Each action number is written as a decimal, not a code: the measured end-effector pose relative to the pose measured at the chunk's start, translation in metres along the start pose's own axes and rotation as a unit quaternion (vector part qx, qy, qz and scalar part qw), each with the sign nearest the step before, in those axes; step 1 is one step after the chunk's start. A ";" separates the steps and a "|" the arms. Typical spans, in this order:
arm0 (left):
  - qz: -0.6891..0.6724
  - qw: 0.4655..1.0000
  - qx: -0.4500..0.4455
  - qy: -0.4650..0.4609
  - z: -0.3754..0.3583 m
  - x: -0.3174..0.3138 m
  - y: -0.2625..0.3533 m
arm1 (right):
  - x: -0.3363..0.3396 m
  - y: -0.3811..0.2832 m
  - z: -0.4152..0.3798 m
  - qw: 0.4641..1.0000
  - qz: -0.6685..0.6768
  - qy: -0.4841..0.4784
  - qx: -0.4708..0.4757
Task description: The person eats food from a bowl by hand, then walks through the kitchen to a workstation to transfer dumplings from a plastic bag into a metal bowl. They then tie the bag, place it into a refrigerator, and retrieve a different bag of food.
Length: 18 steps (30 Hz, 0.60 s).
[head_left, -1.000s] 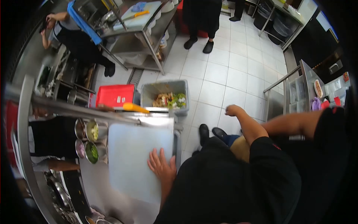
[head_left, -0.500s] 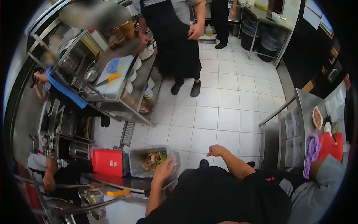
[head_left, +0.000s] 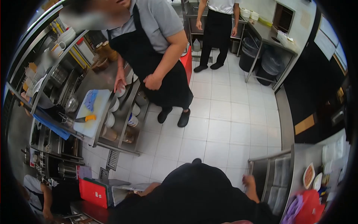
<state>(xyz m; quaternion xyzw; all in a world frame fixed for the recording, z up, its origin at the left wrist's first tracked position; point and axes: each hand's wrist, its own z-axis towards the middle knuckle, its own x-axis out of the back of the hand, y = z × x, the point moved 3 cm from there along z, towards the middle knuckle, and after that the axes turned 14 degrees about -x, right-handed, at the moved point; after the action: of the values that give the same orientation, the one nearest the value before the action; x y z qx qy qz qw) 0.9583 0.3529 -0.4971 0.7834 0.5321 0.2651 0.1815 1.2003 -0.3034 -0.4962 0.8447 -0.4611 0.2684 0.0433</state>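
Note:
My left hand is low at the centre-left, beside the grey bin (head_left: 121, 192); only part of the forearm and wrist (head_left: 153, 186) shows, and my dark clothing and the blur hide its fingers. My right hand (head_left: 248, 180) hangs out to the right of my body, near the steel counter's shelf with clear containers (head_left: 278, 183). Its fingers look small and blurred, and no object shows in it. A red lid or board (head_left: 93, 192) stands against the bin's left side.
A co-worker in a black apron (head_left: 149, 63) stands by a steel table with a white board (head_left: 87, 127) and an orange-handled knife (head_left: 90, 118). Another person (head_left: 218, 30) stands farther back. Lined black bins (head_left: 270, 67) are under the back-right table. A red cloth (head_left: 311, 207) lies on the right counter.
The view has shifted and turned. My right hand is farther out to the right, and my left hand, spread over the bin before, is now mostly hidden. The co-worker leans over the steel table.

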 end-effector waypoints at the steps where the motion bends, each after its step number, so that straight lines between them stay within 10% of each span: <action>1: 0.012 1.000 -0.011 0.007 0.036 0.017 0.038 | -0.007 0.003 -0.016 0.997 -0.005 -0.019 -0.073; 4: 0.112 0.993 0.002 0.037 0.140 0.080 0.184 | -0.035 -0.026 -0.031 0.992 -0.024 -0.087 -0.084; 7: 0.216 0.921 -0.267 0.186 0.216 0.137 0.350 | -0.046 -0.097 -0.025 0.990 -0.043 -0.134 -0.029; 11: -0.005 0.926 -0.336 0.171 0.242 0.156 0.542 | -0.025 -0.204 0.017 0.981 -0.083 -0.164 0.055; 18: 0.128 0.938 -0.275 0.168 0.334 0.121 0.528 | 0.169 -0.371 0.145 0.976 -0.183 -0.107 0.054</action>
<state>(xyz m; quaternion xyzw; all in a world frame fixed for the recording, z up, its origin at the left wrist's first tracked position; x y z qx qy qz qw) 1.5863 0.2704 -0.4360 0.7084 0.3566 0.5499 0.2619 1.6310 -0.2654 -0.4720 0.9396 -0.2856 0.1885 -0.0040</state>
